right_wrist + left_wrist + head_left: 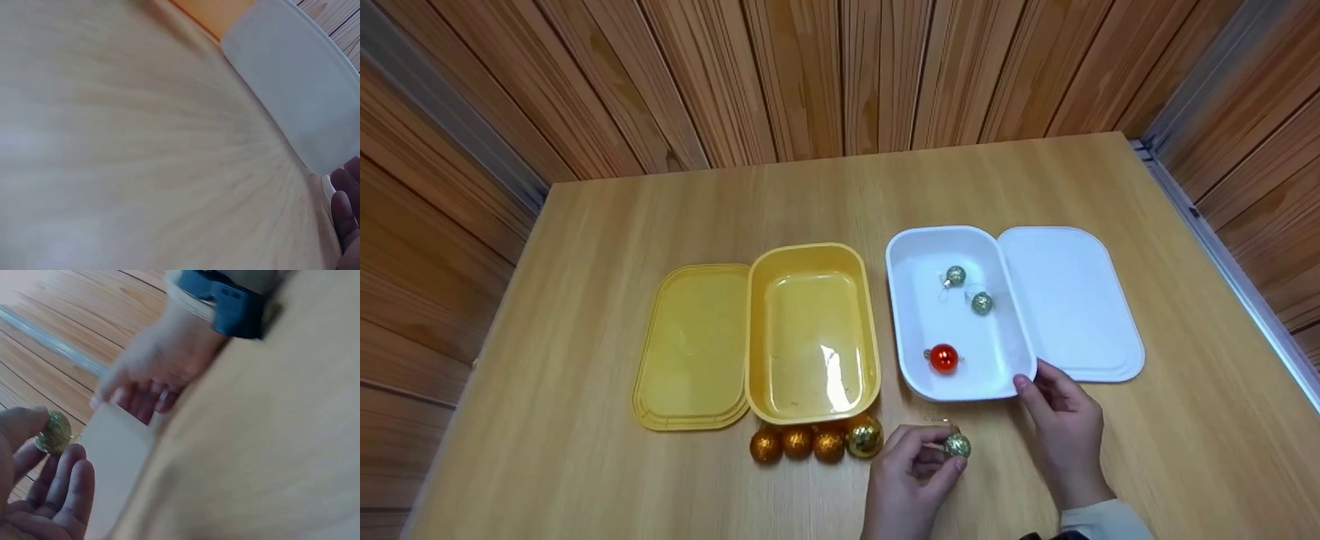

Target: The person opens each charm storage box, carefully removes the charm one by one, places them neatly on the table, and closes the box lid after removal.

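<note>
My left hand [911, 472] pinches a small green-gold glitter bauble [957, 445] between thumb and fingers, just in front of the white container [894, 315]. In the left wrist view the same bauble [53, 433] sits at the fingertips. My right hand [1069, 431] grips the near right corner of that container, thumb at the rim and fingers along the outside. Inside it lie two green glitter baubles [982, 303] and a shiny red bauble [943, 358]. The right wrist view catches the container's outer wall [292, 84] and a few fingers at its corner.
Left of the white container stands a yellow container [814, 330], with its yellow lid [694, 349] beside it. Several orange and gold baubles [798, 442] line its near side. A white lid [1076, 300] lies at the right. Wooden panels [810, 75] rise behind the table.
</note>
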A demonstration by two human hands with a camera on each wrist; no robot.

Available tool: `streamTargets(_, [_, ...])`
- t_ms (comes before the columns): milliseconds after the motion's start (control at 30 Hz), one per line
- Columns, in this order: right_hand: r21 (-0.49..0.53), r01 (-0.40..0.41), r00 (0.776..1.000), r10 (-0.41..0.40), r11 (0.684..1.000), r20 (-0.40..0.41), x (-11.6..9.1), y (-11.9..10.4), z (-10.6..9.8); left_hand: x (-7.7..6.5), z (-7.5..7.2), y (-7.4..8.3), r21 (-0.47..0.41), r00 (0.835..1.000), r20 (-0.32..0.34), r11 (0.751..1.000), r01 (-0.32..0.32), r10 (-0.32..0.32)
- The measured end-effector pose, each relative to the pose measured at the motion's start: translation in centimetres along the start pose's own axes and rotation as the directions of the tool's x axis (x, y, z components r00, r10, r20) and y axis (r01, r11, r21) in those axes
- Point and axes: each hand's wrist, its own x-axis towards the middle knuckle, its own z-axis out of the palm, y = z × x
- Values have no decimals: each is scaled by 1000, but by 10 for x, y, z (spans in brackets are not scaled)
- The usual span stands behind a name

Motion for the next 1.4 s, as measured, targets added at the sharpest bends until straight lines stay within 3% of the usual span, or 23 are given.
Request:
streamTargets(300, [7,-36,999,36,999,-2,1,2,-2,18,5,-11,119,983,-118,981,154,-140])
streamTargets(533, [58,32,999,-31,998,-10,0,2,1,20,9,-17,100,984,-154,989,106,-90])
streamTargets(867, [45,6,1000,-6,999,-1,1,3,-1,22,11,-16,79,981,-141,986,148,-135])
streamTargets(1067, [20,-10,1000,10,1000,-2,1,3,-1,17,12,-15,64,987,-119,992,113,-105])
streamTargets(1300, [-4,-13,1000,13,1000,-5,1,3,-1,9,8,-4,47,986,-94,989,140,-135])
streamTargets(1400, [28,8,1000,-8,1000,-9,0,3,-1,6,4,4,31,992,-87,995,90,-87])
